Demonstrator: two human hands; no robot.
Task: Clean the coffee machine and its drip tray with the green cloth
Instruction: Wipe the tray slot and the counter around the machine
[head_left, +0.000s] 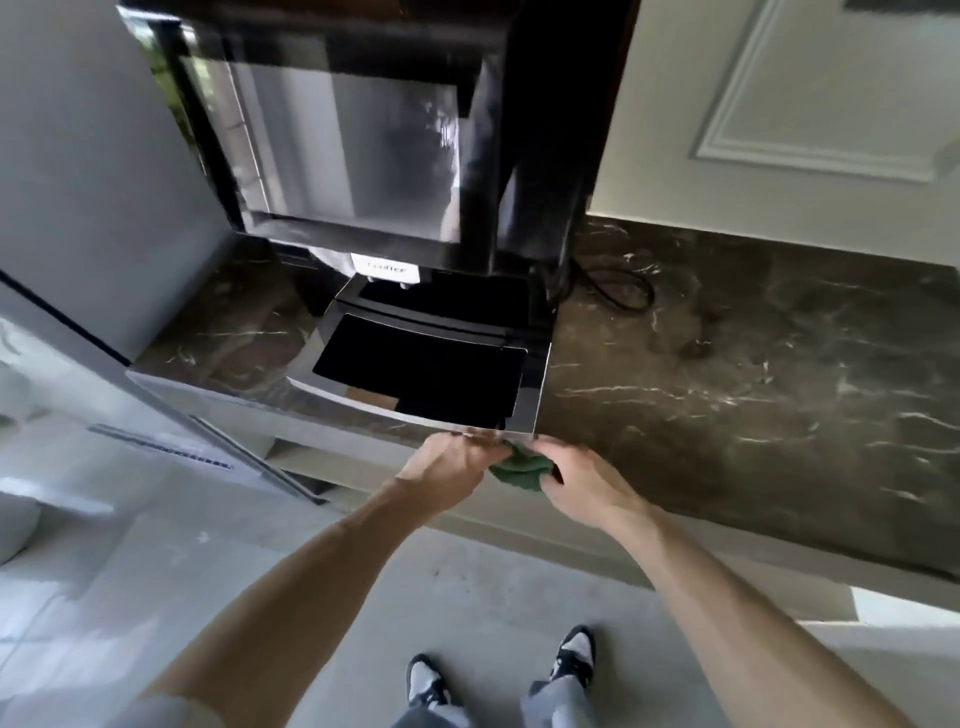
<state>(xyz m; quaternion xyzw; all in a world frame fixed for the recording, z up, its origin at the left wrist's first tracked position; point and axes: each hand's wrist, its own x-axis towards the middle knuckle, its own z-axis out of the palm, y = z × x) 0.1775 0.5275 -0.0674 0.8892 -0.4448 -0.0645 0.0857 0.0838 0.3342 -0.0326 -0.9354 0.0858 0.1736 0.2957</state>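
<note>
Centre frame: drip tray (405, 414) juts past the counter (727, 364) edge, likely for access. Left hand (448, 462) has fingers curled on its lip, steadying. Right hand (577, 486) has fingers bunching the green cloth (519, 467) alongside.

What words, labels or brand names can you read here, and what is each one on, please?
White label on the coffee machine spout: one dark word, too blurred to read.
Nothing readable on the drip tray or green cloth.
</note>
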